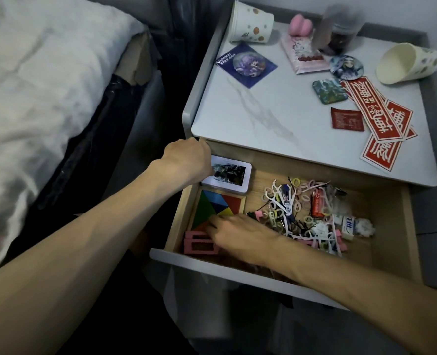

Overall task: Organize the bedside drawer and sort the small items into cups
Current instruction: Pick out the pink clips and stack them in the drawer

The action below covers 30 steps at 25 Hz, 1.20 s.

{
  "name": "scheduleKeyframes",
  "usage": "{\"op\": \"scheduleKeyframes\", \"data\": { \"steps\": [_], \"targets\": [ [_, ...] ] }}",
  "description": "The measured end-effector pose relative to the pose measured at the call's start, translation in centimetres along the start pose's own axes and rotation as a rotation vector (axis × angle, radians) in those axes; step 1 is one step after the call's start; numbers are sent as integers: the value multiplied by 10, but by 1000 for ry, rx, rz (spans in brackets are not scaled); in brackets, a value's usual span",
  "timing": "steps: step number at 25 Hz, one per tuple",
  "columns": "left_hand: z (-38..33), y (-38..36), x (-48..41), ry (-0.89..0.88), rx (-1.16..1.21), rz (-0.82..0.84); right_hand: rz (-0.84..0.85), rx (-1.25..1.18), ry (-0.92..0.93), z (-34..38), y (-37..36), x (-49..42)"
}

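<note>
Drawer (409,228) was pulled open under the worktop (258,116). My left hand (186,160) sat at its far-left corner against the white tin (234,176), fingers hidden, so I couldn't tell the grip. My right hand (240,233) reached into the near-left part, fingertips down on the tangram tray (212,204) and pink frames (199,244); couldn't tell if it pinched anything. The pile of floss picks and hair ties (302,208) lay mid-drawer. The cups were up on the worktop: one (252,23) far left, one (407,64) far right on its side.
</note>
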<state>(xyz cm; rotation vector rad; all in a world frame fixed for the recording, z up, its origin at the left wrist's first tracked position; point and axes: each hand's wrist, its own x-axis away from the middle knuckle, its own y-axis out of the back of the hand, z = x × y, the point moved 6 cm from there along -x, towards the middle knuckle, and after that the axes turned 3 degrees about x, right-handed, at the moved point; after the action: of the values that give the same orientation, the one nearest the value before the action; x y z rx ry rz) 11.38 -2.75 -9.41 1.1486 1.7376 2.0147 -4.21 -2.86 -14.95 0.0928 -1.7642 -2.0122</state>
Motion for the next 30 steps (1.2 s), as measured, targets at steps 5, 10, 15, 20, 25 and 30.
{"op": "scheduleKeyframes", "data": {
  "steps": [5, 10, 15, 20, 25, 30],
  "targets": [
    [1, -3, -1, 0, 1, 13, -4, -66, 9, -1, -7, 1],
    [-3, 0, 1, -6, -1, 24, -41, -78, 20, 2, -7, -3],
    [-5, 2, 4, -9, -38, 12, -35, -88, 23, 2, -14, -4],
    [-9, 7, 10, 17, -110, -3, -50, -69, 30, 1, -9, -3],
    [-25, 22, 25, 23, -400, -198, -44, -42, -180, -39, 23, 50],
    [-74, 8, 38, -410, -282, -244, 91, -66, -706, -126, 28, 160]
  ]
}}
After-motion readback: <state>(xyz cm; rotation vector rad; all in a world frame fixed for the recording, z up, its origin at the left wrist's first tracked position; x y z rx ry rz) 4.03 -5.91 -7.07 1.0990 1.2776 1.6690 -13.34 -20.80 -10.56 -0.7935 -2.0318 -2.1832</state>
